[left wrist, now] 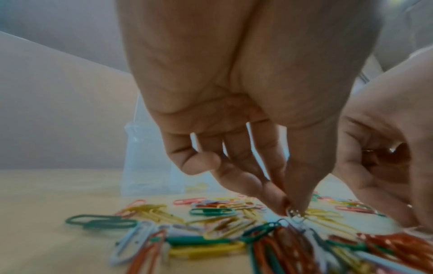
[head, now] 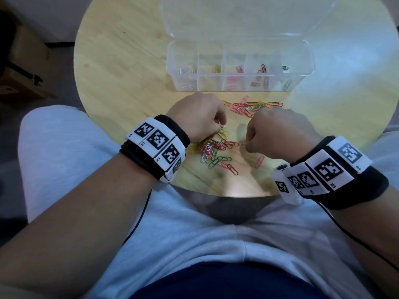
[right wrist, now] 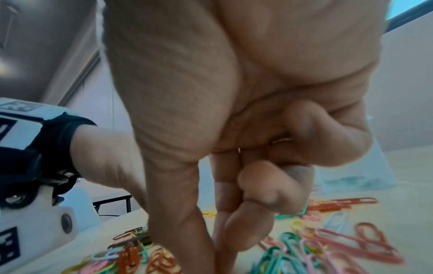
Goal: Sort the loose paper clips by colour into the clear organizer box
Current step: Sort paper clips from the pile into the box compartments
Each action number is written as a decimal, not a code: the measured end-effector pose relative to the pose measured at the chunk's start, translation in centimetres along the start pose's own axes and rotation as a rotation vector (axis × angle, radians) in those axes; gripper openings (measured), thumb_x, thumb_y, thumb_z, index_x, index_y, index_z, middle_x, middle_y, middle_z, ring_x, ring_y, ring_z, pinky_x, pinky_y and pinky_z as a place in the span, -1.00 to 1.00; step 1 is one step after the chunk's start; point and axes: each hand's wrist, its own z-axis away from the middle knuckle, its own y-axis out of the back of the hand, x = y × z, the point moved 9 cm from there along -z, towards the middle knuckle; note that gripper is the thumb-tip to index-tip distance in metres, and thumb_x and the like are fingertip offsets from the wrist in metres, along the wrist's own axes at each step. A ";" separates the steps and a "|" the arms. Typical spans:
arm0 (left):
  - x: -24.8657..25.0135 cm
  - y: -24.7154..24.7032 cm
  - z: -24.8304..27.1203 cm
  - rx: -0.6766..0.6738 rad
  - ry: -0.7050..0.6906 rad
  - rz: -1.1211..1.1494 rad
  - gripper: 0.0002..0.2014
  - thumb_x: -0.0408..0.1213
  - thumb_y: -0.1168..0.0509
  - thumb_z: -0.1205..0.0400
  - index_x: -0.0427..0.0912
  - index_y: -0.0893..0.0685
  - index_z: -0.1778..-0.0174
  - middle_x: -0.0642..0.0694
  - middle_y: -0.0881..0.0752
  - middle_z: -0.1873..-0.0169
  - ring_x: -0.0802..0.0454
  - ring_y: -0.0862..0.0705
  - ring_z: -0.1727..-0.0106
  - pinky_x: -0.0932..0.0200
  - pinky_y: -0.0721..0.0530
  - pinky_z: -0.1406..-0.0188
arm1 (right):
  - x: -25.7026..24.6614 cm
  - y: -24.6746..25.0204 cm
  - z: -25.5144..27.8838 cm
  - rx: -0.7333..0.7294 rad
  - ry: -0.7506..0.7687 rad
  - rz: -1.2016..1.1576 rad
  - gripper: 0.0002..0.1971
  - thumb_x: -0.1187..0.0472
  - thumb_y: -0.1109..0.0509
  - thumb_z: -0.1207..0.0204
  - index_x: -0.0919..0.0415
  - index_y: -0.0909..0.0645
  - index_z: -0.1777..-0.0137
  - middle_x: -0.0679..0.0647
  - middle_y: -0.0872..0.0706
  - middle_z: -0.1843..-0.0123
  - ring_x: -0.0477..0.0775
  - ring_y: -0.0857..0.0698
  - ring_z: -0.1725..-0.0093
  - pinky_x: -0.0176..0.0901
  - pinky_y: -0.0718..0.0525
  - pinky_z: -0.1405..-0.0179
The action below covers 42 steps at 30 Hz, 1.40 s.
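Observation:
The clear organizer box [head: 237, 83] stands open on the far side of the table, with white, yellow, pink, red and green clips in separate compartments. Loose paper clips lie in two heaps: one in front of the box [head: 248, 106], one under my hands [head: 216, 149]. My left hand [head: 222, 128] reaches down into the near heap, thumb and fingertips pinching a silvery clip [left wrist: 293, 213]. My right hand [head: 246, 145] points thumb and forefinger down at a pale clip [head: 243, 145] on the table. Its other fingers curl over a few metallic clips [right wrist: 280, 140] in the palm.
The round wooden table [head: 121, 67] ends just below my wrists, above my lap. The box lid [head: 248, 16] lies folded back behind the box. A single pink clip [head: 260, 161] lies apart under my right wrist. Brown furniture stands on the floor at the left.

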 end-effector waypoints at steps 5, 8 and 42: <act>-0.7 0.5 -0.1 0.021 0.025 0.208 -0.76 -0.31 -0.51 -0.50 -0.05 -0.81 -0.08 0.07 -0.79 0.22 0.19 -0.75 0.15 0.23 -0.69 -0.01 | -0.5 -0.6 -0.2 -0.016 0.030 0.065 -0.76 -0.07 -0.49 -0.39 0.06 -0.69 0.07 0.02 -0.63 0.17 0.17 -0.61 0.17 -0.10 -0.55 0.25; -0.6 0.5 -0.1 0.024 0.018 0.251 -0.75 -0.32 -0.50 -0.52 -0.07 -0.80 -0.12 0.01 -0.80 0.17 0.21 -0.73 0.17 0.39 -0.64 0.04 | -0.6 -0.9 -0.4 -0.026 0.043 0.066 -0.68 -0.12 -0.50 -0.36 0.08 -0.68 0.02 0.05 -0.66 0.11 0.16 -0.62 0.16 -0.08 -0.59 0.24; -1.1 1.9 1.4 -0.001 0.051 0.019 -0.92 -0.23 -0.52 -0.44 0.00 -0.74 0.31 0.16 -0.71 0.40 0.30 -0.67 0.29 0.20 -0.66 0.21 | 0.8 0.1 -2.1 0.048 -0.042 -1.443 -0.71 0.55 -0.03 -0.31 0.16 -0.29 0.47 0.15 -0.42 0.64 -0.04 -0.24 0.65 -0.36 -0.09 0.60</act>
